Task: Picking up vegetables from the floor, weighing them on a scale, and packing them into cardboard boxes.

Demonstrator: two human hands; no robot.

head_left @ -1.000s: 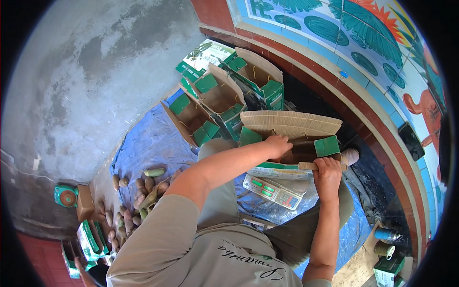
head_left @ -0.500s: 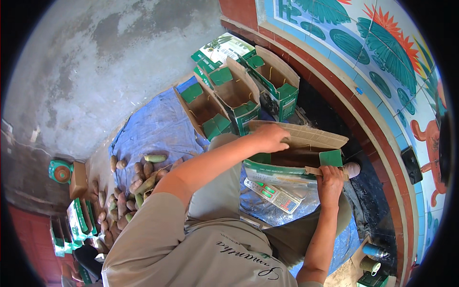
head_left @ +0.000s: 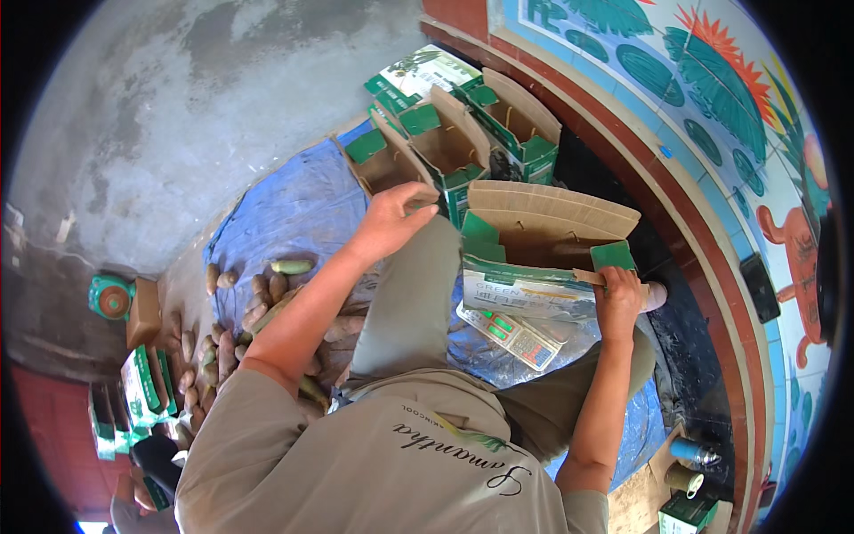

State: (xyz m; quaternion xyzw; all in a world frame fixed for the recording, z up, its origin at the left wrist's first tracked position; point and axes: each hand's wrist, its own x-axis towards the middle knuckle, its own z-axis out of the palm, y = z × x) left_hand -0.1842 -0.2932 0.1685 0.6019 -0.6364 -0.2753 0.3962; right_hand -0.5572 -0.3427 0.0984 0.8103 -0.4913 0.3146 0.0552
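In front of me a green and white cardboard box [head_left: 534, 289] stands open at the top, its brown inside facing up. My right hand [head_left: 620, 307] is closed over the near right corner of its rim. Under the box, a digital scale [head_left: 511, 338] shows its keypad and green displays. My left hand [head_left: 396, 221] is over my left knee, beside the row of open boxes; its fingers are loosely bent with the thumb apart, and nothing is in it. Left of my leg lie many long root vegetables [head_left: 258, 311], brownish, pinkish and some green.
Three open cardboard boxes [head_left: 445, 151] stand in a row ahead, by a white and green carton [head_left: 422, 76]. A blue tarp [head_left: 294, 214] covers the floor. At the right runs a tiled wall [head_left: 685, 98]; a blue bottle [head_left: 694, 451] stands lower right. Another person [head_left: 142, 507] is at lower left.
My left hand has let go of the box's far flap and moved left to above my knee. The box has tipped back more upright, with my right hand still on its rim.
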